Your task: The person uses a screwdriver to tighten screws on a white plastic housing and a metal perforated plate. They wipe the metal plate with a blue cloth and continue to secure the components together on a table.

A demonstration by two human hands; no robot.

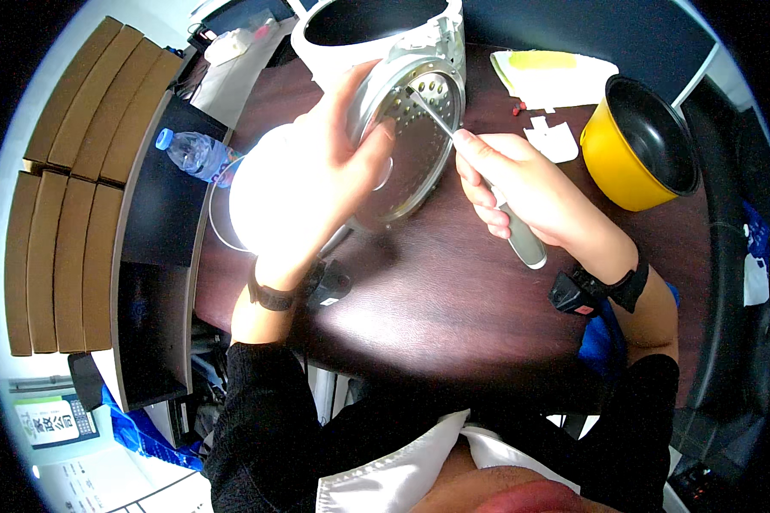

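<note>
A white rice cooker [316, 58] stands at the far middle of the table, its dark inside showing. Its lid [412, 190] is tilted up toward me, with a metal inner face and a patch of small holes. My left hand [338, 145] is closed around the lid, thumb on the inner face. In my right hand [505, 175] is a screwdriver [526, 239] with a grey handle and thin metal shaft. Its tip reaches the holed part near the lid's upper rim. Glare washes out the white shell beside my left hand.
A yellow pot [620, 167] with a black inside sits tilted at the right. Near it lie a white and yellow cloth [556, 77] and a white piece [552, 139]. A water bottle [198, 156] is at the left, by stacked brown boxes [68, 188].
</note>
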